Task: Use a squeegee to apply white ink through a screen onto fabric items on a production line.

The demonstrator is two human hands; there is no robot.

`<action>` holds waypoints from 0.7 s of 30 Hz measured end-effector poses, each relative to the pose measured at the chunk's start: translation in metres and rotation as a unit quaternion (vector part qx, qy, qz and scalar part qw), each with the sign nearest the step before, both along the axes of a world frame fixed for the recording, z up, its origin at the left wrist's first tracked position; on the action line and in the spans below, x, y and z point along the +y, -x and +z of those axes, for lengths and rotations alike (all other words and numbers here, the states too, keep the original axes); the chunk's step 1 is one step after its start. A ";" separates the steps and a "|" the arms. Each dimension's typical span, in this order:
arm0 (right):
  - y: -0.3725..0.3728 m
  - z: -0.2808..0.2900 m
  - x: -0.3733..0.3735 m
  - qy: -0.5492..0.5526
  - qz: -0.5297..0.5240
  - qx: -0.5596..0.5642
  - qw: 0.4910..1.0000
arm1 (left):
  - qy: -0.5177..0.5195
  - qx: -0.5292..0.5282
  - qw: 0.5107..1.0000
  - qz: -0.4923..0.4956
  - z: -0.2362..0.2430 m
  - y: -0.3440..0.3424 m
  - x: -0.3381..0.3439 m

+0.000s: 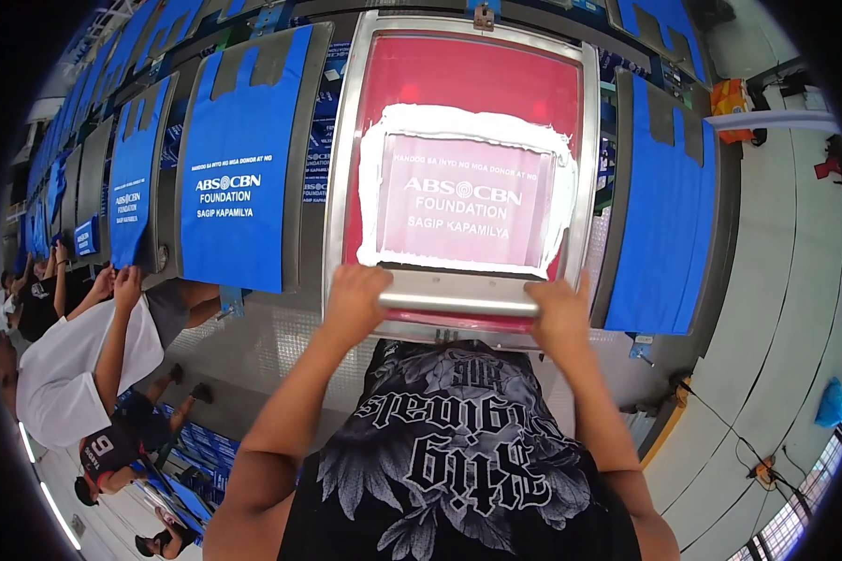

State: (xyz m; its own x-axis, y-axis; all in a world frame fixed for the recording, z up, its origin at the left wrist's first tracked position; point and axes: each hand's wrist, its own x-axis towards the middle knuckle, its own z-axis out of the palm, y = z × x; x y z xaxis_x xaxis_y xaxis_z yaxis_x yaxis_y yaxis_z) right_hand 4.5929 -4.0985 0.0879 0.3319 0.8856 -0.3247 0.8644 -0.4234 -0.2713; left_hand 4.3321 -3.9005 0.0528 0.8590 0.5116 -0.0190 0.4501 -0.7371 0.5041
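Both ends of a wide metal squeegee (458, 294) are gripped, one by my left hand (355, 301) and the other by my right hand (561, 316), fingers curled round it. It lies across the lower part of a screen-printing frame (342, 178) with a silver rim and red mesh (468, 75). Thick white ink (440, 120) forms a rough band around a paler window (458, 192) with white lettering and a round emblem. Whatever lies beneath the frame is mostly hidden by it.
Grey boards carrying blue printed bag pieces (243, 243) stand left of the frame, and a plain blue piece (660, 215) lies on a board to its right. People, one in a white shirt (84, 365), stand along the row at left. Cables (734, 435) run over the floor at right.
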 end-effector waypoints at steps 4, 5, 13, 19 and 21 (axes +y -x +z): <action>-0.041 -0.021 0.042 -0.061 0.007 -0.042 0.997 | 0.005 0.039 0.999 0.028 -0.004 -0.052 0.049; -0.066 -0.026 0.073 -0.055 0.012 -0.058 0.997 | 0.040 0.073 0.996 0.041 0.002 -0.081 0.079; -0.151 0.011 0.185 0.023 0.042 -0.008 0.999 | 0.026 0.122 0.990 0.060 0.029 -0.153 0.172; -0.182 0.021 0.204 -0.001 0.033 0.019 0.999 | 0.018 -0.075 0.977 0.201 0.048 -0.080 0.068; -0.188 0.003 0.208 -0.005 0.048 0.027 0.998 | 0.322 0.118 0.936 0.084 0.023 -0.029 0.004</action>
